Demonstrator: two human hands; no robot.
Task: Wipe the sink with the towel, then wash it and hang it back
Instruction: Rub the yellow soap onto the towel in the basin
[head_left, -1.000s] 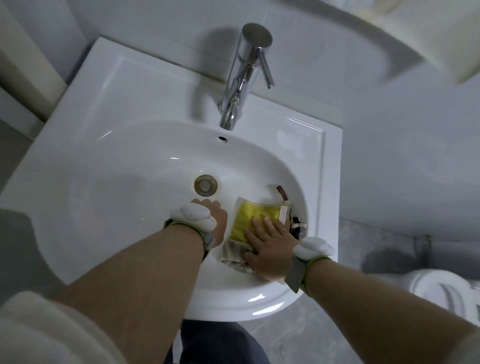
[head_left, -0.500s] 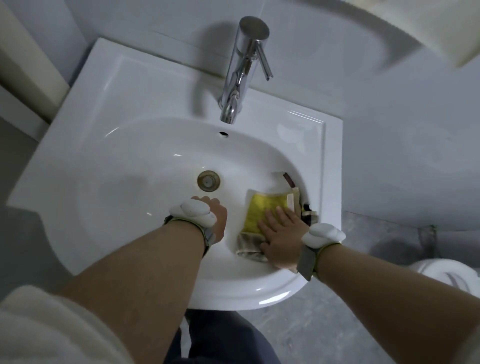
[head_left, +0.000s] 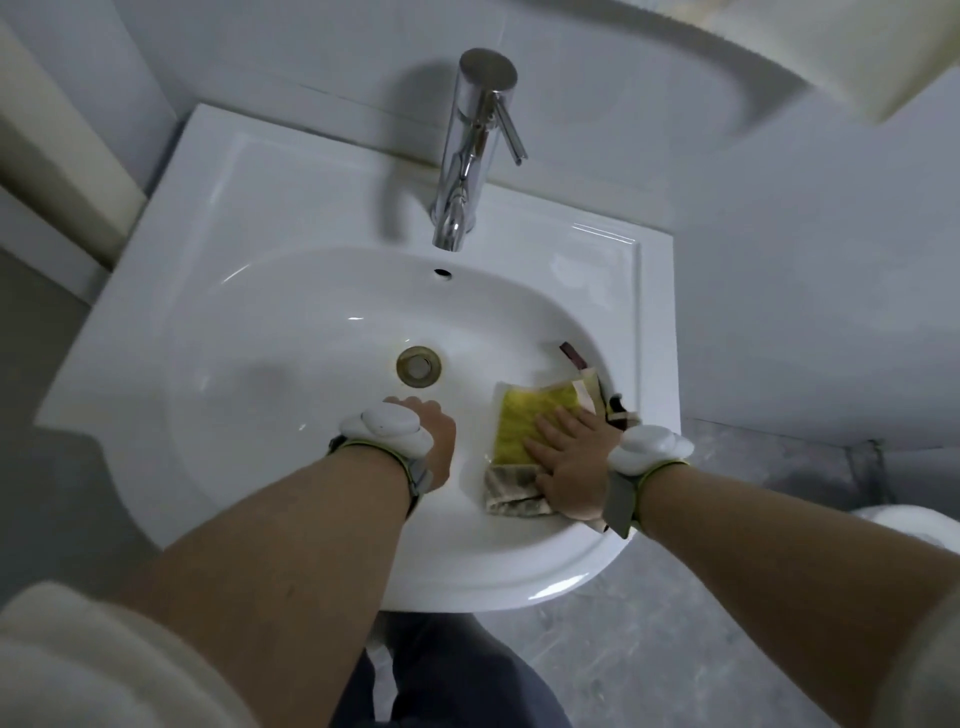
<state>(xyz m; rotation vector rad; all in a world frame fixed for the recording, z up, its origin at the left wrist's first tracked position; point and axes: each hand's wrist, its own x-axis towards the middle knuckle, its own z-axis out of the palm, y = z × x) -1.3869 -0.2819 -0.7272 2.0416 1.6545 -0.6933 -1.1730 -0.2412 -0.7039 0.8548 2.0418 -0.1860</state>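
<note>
Right grip (head_left: 569, 465): flat, fingers spread, pressed on towel (head_left: 524, 423), not clamped round it. Towel lies on sink (head_left: 291, 322) wall, under and just ahead of that palm. Left grip (head_left: 434, 441): braced on basin floor beside towel, near drain (head_left: 418, 366); curled, holding nothing visible. Best to keep the palm flat with even pressure, sweep along the curve, overlap passes. Tap (head_left: 470, 150) well beyond, no water visible.

the towel (head_left: 524, 421) is a folded cloth with a bright yellow face, a mottled beige-brown near end and pale trim, lying flat against the right inner wall of the white sink (head_left: 270, 332), close to its right rim, right of the drain.
</note>
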